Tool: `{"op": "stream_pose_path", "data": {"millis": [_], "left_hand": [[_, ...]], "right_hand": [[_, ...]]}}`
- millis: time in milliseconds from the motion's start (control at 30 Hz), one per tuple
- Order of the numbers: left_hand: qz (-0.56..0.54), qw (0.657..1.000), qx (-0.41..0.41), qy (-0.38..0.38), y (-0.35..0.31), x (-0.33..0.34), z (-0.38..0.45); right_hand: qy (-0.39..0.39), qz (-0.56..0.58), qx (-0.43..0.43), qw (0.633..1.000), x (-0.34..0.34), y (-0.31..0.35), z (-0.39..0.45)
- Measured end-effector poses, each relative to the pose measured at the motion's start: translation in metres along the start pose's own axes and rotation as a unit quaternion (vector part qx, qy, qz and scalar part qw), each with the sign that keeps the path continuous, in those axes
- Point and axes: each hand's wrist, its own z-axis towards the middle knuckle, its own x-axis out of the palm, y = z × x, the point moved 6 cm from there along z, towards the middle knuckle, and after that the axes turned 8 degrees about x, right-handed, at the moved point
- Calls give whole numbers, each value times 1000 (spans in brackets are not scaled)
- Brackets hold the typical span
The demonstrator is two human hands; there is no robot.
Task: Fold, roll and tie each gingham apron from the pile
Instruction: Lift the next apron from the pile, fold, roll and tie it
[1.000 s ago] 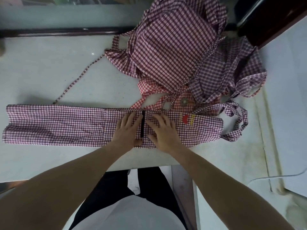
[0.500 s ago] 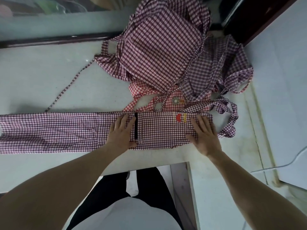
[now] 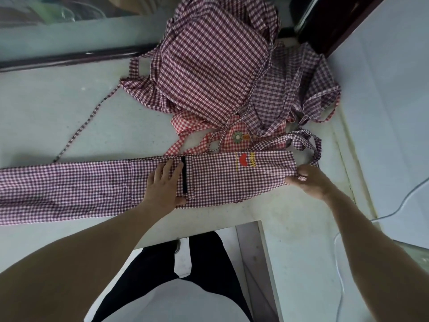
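A purple gingham apron [image 3: 92,184], folded into a long strip, lies across the white table [image 3: 69,108] from the left edge to the right. It has a black stripe and a red embroidered patch near its right end. My left hand [image 3: 164,184] presses flat on the strip just left of the black stripe. My right hand [image 3: 308,181] pinches the strip's right end, where the neck strap [image 3: 311,142] loops away. Behind lies the pile of gingham aprons [image 3: 216,66].
A thin apron tie [image 3: 86,122] trails across the table to the left of the pile. A red gingham apron [image 3: 197,126] sticks out under the pile. A dark ledge runs along the back. A white cable [image 3: 394,205] lies at the right. The table's front edge is close to the strip.
My right hand has slid right along the strip from the black stripe to its right end and now pinches the cloth there. My left hand has stayed pressing beside the stripe.
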Motion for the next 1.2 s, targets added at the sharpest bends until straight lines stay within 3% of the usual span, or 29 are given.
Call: {"op": "stream_pose_path", "data": {"millis": [67, 233, 367, 467, 600, 667, 767, 833, 900, 967, 1067, 1200], "left_hand": [[4, 1000, 2, 0, 0, 1, 0], [6, 1000, 0, 0, 0, 2, 0], [9, 1000, 1, 1, 1, 3, 1], [8, 1000, 0, -1, 2, 5, 1], [1, 1000, 0, 0, 1, 5, 2], [4, 1000, -4, 7, 0, 4, 4], [5, 1000, -8, 10, 1, 5, 3], [6, 1000, -9, 11, 1, 5, 3], [5, 1000, -11, 12, 1, 5, 3], [5, 1000, -13, 15, 0, 4, 3], [3, 1000, -16, 16, 0, 4, 3], [11, 1000, -19, 18, -1, 5, 4]], "right_hand": [[24, -41, 16, 999, -8, 1, 5], [-114, -212, 90, 966, -20, 2, 4], [-105, -257, 162, 947, -31, -16, -1], [-112, -140, 263, 948, -49, -47, -5], [-144, 33, 296, 944, -62, -41, -8], [-142, 180, 322, 918, -61, -41, -1], [-71, 458, 327, 824, -50, -53, 15], [-79, 614, 308, 723, -53, -55, 21], [-97, 682, 290, 664, -56, -57, 24], [-96, 626, 292, 717, -54, -51, 24], [-112, 411, 299, 854, -52, -30, 15], [-65, 176, 155, 970, -30, 24, -1]]}}
